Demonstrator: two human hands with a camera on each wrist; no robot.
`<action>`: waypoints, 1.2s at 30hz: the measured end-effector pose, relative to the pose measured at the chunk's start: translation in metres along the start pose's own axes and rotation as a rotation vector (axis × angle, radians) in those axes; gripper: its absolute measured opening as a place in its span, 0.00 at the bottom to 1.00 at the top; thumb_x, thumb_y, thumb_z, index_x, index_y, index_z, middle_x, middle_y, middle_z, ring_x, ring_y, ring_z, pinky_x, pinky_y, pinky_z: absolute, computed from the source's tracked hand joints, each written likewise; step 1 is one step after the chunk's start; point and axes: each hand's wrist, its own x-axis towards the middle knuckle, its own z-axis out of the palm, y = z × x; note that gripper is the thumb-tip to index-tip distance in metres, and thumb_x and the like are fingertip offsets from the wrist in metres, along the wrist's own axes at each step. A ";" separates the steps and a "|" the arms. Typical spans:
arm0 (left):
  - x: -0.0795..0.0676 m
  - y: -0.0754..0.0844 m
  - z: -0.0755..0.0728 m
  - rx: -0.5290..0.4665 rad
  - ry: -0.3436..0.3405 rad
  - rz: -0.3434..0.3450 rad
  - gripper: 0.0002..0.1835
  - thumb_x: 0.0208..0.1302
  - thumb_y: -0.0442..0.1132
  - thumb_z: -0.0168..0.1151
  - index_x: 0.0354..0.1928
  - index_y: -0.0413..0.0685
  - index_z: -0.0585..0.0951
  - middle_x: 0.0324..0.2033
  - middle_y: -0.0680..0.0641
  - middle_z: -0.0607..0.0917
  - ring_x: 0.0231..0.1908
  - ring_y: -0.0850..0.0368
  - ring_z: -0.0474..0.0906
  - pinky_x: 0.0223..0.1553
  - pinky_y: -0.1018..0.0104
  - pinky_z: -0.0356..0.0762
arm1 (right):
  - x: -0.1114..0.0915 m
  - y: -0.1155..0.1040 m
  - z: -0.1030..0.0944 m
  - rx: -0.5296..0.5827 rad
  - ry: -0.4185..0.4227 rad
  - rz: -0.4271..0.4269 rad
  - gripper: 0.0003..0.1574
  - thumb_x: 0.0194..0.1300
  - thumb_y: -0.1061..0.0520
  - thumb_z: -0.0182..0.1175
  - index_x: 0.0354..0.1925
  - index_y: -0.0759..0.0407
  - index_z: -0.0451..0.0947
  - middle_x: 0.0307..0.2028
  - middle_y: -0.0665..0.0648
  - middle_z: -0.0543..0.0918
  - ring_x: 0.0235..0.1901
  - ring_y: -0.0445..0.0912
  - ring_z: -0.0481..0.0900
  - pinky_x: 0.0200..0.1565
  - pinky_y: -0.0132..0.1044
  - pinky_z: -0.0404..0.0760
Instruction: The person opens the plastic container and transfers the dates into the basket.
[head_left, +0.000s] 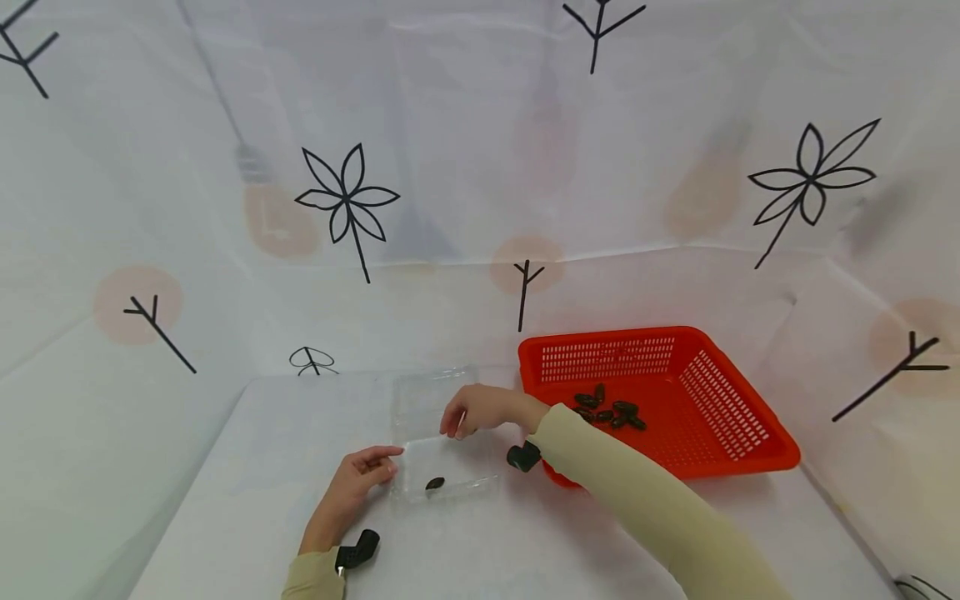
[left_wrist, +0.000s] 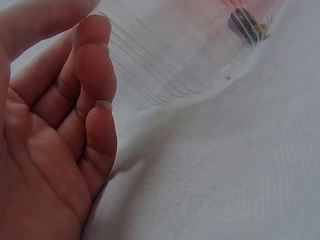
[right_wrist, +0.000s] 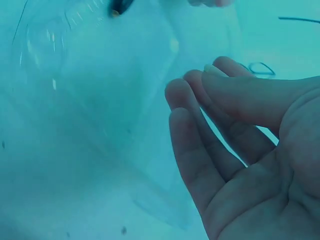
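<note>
A clear plastic hinged box (head_left: 468, 486) lies spread on the table, its lid (head_left: 420, 396) folded toward the back. One small dark mussel-like shell (head_left: 435, 483) rests in the near part; the left wrist view shows that dark shell (left_wrist: 245, 25) through the ribbed clear wall. My left hand (head_left: 356, 483) is at the box's left side, index fingertip at its edge, fingers loosely bent. Over the box hovers my right hand (head_left: 480, 410), fingers pointing down; in the right wrist view that hand (right_wrist: 240, 135) shows nothing between thumb and fingers.
To the right stands a red plastic basket (head_left: 757, 408) with slotted walls, holding several dark shells (head_left: 626, 408). My right forearm crosses in front of its left side. A patterned white cloth (head_left: 465, 208) hangs behind the white-covered table (head_left: 247, 500).
</note>
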 end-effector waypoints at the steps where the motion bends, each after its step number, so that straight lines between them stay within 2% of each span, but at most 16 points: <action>1: 0.000 0.000 0.000 -0.002 0.001 -0.001 0.19 0.65 0.34 0.66 0.56 0.33 0.80 0.33 0.48 0.81 0.33 0.58 0.74 0.38 0.68 0.74 | 0.002 -0.001 0.004 0.001 -0.014 0.008 0.14 0.68 0.66 0.60 0.50 0.59 0.85 0.40 0.48 0.84 0.41 0.43 0.79 0.44 0.35 0.79; 6: 0.000 -0.001 -0.001 -0.004 -0.001 0.007 0.19 0.65 0.34 0.66 0.56 0.32 0.80 0.33 0.48 0.81 0.33 0.58 0.74 0.38 0.68 0.74 | 0.008 -0.008 0.021 -0.016 -0.085 0.058 0.15 0.68 0.66 0.59 0.49 0.57 0.85 0.40 0.49 0.83 0.39 0.43 0.77 0.45 0.38 0.79; 11: 0.000 -0.002 0.000 0.011 0.000 0.019 0.18 0.65 0.32 0.66 0.55 0.32 0.81 0.32 0.48 0.81 0.32 0.59 0.74 0.38 0.68 0.74 | 0.012 -0.011 0.035 -0.057 -0.142 0.079 0.14 0.67 0.65 0.60 0.47 0.54 0.86 0.37 0.47 0.83 0.37 0.41 0.76 0.43 0.35 0.78; 24: 0.001 -0.003 -0.002 -0.002 -0.019 0.091 0.19 0.65 0.33 0.66 0.55 0.27 0.79 0.30 0.52 0.82 0.30 0.62 0.75 0.35 0.69 0.74 | 0.022 -0.011 0.054 -0.012 -0.187 0.091 0.11 0.65 0.65 0.62 0.42 0.52 0.87 0.32 0.48 0.83 0.33 0.40 0.76 0.39 0.32 0.77; 36: 0.001 -0.005 -0.002 -0.018 0.010 0.051 0.20 0.64 0.34 0.67 0.55 0.29 0.80 0.30 0.50 0.81 0.30 0.61 0.74 0.35 0.69 0.73 | 0.029 -0.007 0.062 -0.017 -0.212 0.065 0.14 0.65 0.66 0.59 0.44 0.54 0.87 0.28 0.48 0.79 0.28 0.40 0.74 0.35 0.30 0.75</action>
